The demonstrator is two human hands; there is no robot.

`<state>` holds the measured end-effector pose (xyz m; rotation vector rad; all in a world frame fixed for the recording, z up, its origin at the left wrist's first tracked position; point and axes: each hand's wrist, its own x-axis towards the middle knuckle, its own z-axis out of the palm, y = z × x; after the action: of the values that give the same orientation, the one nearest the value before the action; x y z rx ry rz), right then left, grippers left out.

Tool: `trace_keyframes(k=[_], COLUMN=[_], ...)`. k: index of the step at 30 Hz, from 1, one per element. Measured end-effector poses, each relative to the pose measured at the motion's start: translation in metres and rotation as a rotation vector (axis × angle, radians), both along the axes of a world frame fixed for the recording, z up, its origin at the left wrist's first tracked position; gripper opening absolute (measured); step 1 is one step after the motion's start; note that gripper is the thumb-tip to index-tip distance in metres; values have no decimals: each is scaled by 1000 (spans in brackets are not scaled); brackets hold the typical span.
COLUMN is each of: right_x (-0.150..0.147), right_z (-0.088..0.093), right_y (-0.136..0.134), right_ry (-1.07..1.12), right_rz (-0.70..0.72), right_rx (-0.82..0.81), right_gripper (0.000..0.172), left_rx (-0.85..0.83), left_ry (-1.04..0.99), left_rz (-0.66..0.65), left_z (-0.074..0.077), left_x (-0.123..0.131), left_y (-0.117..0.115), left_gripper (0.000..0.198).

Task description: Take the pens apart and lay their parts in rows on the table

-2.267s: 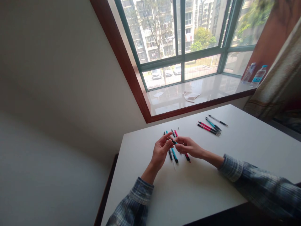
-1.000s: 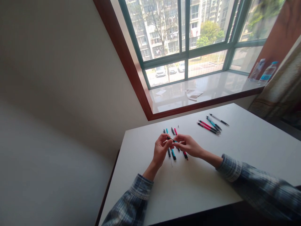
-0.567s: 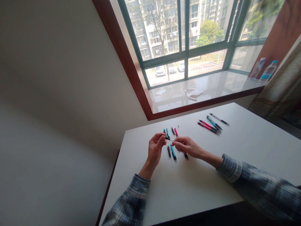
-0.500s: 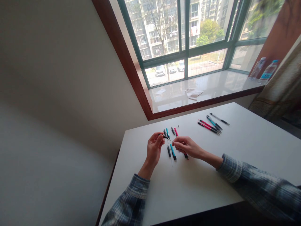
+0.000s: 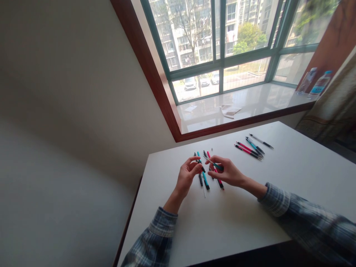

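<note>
My left hand (image 5: 188, 174) hovers over a white table (image 5: 236, 211), fingers pinched on a small dark pen piece. My right hand (image 5: 226, 171) is closed on a teal pen barrel (image 5: 213, 163) with a thin refill tip pointing up-left toward the left hand. The two hands are a little apart. Under and between them lie several pens and pen parts (image 5: 205, 180), teal, pink and black, side by side on the table.
A second group of several pens (image 5: 251, 147) lies at the table's far right. Behind is a window sill (image 5: 250, 105) with a cloth (image 5: 229, 110) and two bottles (image 5: 315, 81). A curtain (image 5: 333, 104) hangs at the right. A wall borders the left.
The hands had pulled apart with a thin refill drawn between them. Now the right hand has lifted and turned the teal barrel, and the left hand has come back closer to it.
</note>
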<state>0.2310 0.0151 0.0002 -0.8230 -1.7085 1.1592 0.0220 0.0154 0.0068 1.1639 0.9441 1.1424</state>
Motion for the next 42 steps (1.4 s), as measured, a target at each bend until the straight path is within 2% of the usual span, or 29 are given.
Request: trace_keyframes(k=[4,14,25,32,35,38,40,42], right_x=[3,2,6,5,15,39,58,72], right_z=[2,-3,5,6,3,-10,-22,-35], right_y=[0,1,4,2,14,40,58,70], right_ry=[-82,-207,-248,-267,-253,-268,-366,-494], right_rz=[43,-2,67,35,-6,-195,-303,-302], right_rx=[71,153,159,192,205,246,270,255], right_gripper=[44,46,49,50,52,57,56,58], left_rx=[1,6,-17,-15,-10,-9,-19,-25], left_ry=[30,110,83,68,72,96,107,112], left_rz=[-59,-52,-84,-80,-32,65,118,128], left_z=[2,6,1,1,0,-2,-5,-7], left_x=[3,5,10,12,11,7,4,3], left_y=[-4,-6,-6,-6,-6,-6,-8,-9], left_gripper=[35,33,33,33,33,31,29,27])
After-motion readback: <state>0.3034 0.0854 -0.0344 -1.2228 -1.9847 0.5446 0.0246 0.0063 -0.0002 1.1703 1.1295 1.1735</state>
